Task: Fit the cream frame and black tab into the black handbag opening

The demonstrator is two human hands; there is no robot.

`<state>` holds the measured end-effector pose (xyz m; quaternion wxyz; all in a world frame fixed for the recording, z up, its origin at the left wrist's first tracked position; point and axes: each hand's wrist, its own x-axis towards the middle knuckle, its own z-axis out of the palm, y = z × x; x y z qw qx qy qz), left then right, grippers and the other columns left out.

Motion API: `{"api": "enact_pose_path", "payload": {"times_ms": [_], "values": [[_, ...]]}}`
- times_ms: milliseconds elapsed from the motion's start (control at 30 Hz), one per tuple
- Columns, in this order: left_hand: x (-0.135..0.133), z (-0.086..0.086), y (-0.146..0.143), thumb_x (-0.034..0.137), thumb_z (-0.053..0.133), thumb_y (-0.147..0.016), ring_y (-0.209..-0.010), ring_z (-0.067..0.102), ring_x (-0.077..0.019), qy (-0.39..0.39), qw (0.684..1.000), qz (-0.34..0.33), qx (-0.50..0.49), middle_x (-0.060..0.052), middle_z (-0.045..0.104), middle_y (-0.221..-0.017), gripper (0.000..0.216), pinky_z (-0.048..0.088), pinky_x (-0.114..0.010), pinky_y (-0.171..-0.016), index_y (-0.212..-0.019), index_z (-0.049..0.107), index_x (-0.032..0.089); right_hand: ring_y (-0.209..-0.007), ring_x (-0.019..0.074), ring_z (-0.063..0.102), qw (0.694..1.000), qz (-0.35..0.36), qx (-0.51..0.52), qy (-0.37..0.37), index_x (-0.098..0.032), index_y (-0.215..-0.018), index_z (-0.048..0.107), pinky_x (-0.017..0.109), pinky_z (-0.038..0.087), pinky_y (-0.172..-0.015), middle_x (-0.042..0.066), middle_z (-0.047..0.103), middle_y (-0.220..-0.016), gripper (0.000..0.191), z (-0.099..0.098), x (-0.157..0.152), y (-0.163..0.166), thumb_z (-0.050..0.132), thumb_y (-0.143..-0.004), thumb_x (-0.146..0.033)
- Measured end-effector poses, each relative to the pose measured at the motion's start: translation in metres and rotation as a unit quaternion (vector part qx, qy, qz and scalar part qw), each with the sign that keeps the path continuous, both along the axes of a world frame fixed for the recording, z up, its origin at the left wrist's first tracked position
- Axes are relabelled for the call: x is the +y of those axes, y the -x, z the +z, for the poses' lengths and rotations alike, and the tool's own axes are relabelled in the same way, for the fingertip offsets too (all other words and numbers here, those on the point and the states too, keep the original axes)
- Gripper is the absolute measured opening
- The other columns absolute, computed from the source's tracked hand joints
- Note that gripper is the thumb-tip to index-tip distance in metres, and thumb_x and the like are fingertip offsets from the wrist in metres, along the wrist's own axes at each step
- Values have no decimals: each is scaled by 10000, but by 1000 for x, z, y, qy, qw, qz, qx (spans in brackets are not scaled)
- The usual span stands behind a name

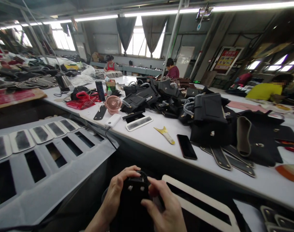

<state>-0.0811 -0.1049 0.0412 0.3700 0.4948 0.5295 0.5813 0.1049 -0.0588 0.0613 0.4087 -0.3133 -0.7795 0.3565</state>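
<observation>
Low in the head view, both my hands hold a black leather piece (134,193) with small metal studs. My left hand (118,193) wraps its fingers round the piece's left and top edge. My right hand (165,207) grips its right side, thumb across the front. A white frame with a dark opening (197,196) lies just right of my hands, below the table edge.
A long white table (156,135) carries a heap of black handbags (207,112), a phone (187,146), a yellow-handled tool (165,133), a pink fan (113,104) and a white power bank (112,120). Slotted white trays (47,151) stand at left. Other people work at the back and right.
</observation>
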Motion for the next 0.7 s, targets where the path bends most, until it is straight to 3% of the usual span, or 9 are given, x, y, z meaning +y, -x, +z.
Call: {"api": "enact_pose_path", "payload": {"times_ms": [67, 167, 267, 433, 600, 700], "values": [[0, 2, -2, 673, 185, -916, -1210, 505, -311, 0, 1000, 0, -6, -74, 605, -1259, 681, 366, -412, -1036, -1029, 700, 243, -703, 142, 593, 995, 19, -42, 83, -217, -819, 647, 236, 495, -656, -7, 598, -760, 168, 10, 12, 4, 677, -729, -78], [-1, 3, -4, 685, 193, -908, -1210, 502, -314, 1, 1000, 6, -12, -75, 601, -1265, 686, 365, -420, -1043, -1029, 701, 241, -696, 132, 571, 992, 35, -89, 87, -194, -672, 575, 231, 464, -644, -3, 572, -744, 159, 10, 17, 7, 638, -760, -78], [-3, 0, -5, 692, 198, -903, -1221, 491, -320, -6, 999, 24, -21, -81, 602, -1259, 693, 358, -432, -1054, -1023, 703, 233, -727, 140, 576, 994, 64, -90, 6, -197, -790, 581, 234, 460, -641, 13, 586, -789, 111, -2, 9, 5, 581, -820, -90], [-3, -1, -10, 628, 187, -940, -1169, 538, -306, -2, 997, 60, -41, -97, 645, -1195, 680, 400, -428, -1018, -935, 723, 210, -664, 148, 556, 971, 95, -11, -220, -171, -827, 576, 265, 454, -606, 34, 588, -699, 194, -11, -4, -1, 427, -918, -85], [4, 3, -16, 399, 621, -864, -1106, 596, -257, 6, 999, 50, 10, -81, 682, -1125, 210, 435, -353, -990, -902, 709, 212, -598, 148, 542, 937, 94, -20, -335, -116, -830, 627, 272, 461, -555, 43, 607, -608, 235, -2, -9, -7, 423, -941, -83], [7, 5, -17, 325, 723, -787, -1098, 606, -253, 15, 998, 38, 41, -82, 682, -1109, 164, 452, -336, -969, -898, 684, 211, -526, 132, 521, 918, 93, -50, -383, -133, -732, 628, 270, 430, -496, 22, 584, -552, 328, 0, -12, -10, 389, -945, -61]]}}
